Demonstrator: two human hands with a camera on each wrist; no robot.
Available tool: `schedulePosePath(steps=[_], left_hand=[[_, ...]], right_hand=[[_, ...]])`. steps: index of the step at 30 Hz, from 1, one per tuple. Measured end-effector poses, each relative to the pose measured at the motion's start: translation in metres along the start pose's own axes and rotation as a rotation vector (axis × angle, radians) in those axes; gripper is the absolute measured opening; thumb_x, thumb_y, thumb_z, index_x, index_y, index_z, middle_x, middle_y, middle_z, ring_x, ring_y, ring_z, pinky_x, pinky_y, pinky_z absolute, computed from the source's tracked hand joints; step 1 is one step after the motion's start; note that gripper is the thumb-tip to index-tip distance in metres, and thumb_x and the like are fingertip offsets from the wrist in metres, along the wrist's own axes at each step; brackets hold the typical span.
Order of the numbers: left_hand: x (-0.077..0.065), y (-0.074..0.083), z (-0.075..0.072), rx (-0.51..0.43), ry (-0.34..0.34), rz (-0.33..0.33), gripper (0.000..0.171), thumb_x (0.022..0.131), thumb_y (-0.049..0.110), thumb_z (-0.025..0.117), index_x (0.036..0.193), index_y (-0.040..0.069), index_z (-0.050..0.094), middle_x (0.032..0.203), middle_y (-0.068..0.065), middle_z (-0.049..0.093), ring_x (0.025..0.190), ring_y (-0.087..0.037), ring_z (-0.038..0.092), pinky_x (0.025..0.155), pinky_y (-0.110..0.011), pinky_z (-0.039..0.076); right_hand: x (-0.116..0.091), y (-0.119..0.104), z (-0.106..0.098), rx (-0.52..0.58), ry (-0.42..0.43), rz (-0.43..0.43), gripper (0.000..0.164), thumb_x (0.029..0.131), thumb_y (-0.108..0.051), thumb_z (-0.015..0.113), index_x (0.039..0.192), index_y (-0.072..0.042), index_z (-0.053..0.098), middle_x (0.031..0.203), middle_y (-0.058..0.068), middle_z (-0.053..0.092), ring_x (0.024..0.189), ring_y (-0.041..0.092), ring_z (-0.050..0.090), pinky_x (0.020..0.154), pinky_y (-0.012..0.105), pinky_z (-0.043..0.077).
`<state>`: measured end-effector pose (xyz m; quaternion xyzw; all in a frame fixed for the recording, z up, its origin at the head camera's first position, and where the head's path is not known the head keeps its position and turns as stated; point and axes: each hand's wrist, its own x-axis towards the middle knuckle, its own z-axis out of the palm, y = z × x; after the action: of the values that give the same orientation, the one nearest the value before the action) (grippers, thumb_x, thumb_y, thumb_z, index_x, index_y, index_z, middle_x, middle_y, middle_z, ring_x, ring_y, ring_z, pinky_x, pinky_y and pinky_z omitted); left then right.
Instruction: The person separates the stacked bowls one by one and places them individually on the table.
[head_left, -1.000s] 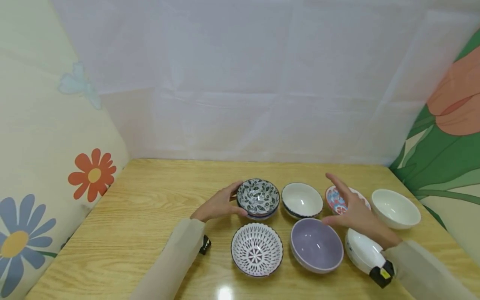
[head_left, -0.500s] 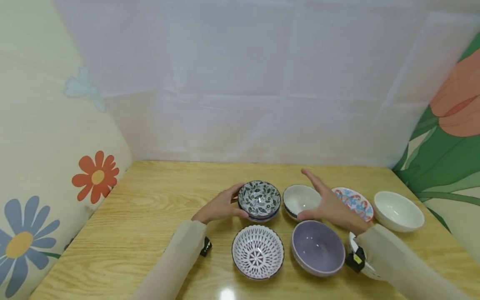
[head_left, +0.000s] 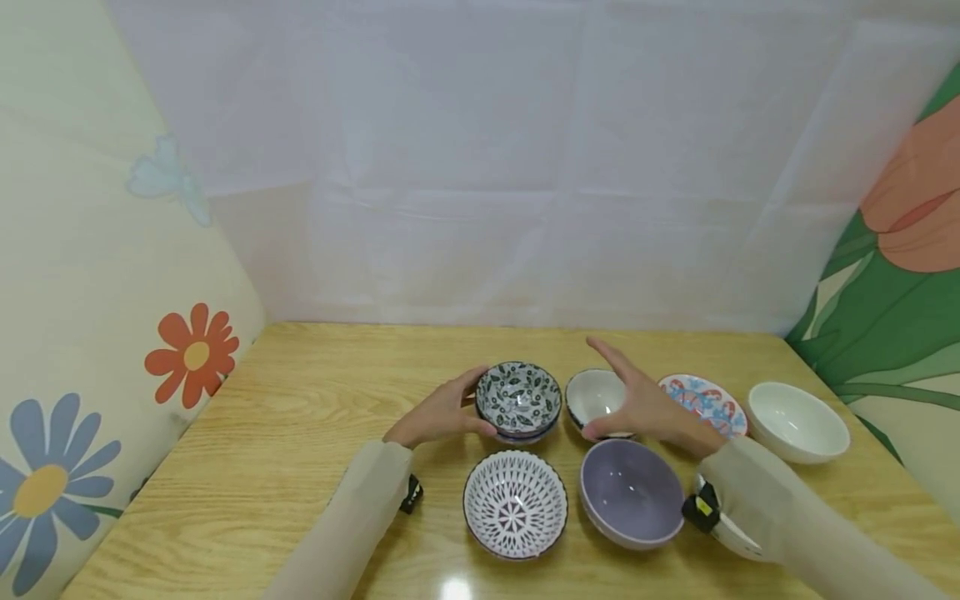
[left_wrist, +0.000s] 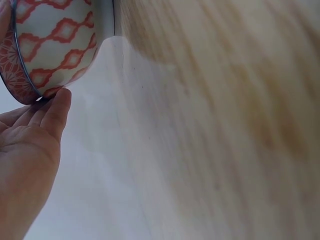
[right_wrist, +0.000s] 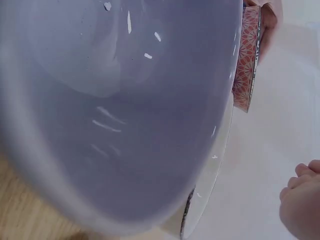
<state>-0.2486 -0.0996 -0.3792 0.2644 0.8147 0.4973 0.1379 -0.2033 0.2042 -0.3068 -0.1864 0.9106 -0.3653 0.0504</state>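
My left hand [head_left: 441, 410] holds the side of a small stack of bowls, thumb in front and fingers behind. The top bowl [head_left: 519, 397] has dark leaves inside and red flowers outside. In the left wrist view the lower bowl [left_wrist: 62, 42] shows red diamonds on cream, with my left fingertips at the rims. My right hand [head_left: 645, 407], thumb and fingers spread apart, is over the right side of a white bowl with a dark rim [head_left: 592, 396]. The right wrist view shows my right fingers [right_wrist: 302, 192] beyond the purple bowl [right_wrist: 125, 115].
A white bowl with purple dashes [head_left: 515, 506] stands in front of the stack. Right of the purple bowl, a white bowl [head_left: 738, 537] is mostly behind my sleeve. A red-and-blue patterned bowl [head_left: 708, 402] and a plain white bowl [head_left: 798, 423] stand on the wooden table [head_left: 300, 500].
My right hand has moved left, from the red-and-blue bowl to the white bowl with the dark rim. The purple bowl has shifted slightly left. My left hand stays at the stack.
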Motion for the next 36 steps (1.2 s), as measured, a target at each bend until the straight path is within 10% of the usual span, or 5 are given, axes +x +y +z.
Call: schedulePosePath(steps=[36], left_hand=[[0.0, 0.0, 0.0, -0.002, -0.004, 0.029, 0.092, 0.076, 0.021, 0.081, 0.149, 0.005, 0.027, 0.15, -0.015, 0.037, 0.137, -0.034, 0.037, 0.112, -0.048, 0.033]], right_hand=[[0.042, 0.007, 0.054, 0.005, -0.125, -0.093, 0.125, 0.059, -0.027, 0.092, 0.151, 0.003, 0.013, 0.155, 0.027, 0.017, 0.141, 0.046, 0.019, 0.114, 0.061, 0.019]])
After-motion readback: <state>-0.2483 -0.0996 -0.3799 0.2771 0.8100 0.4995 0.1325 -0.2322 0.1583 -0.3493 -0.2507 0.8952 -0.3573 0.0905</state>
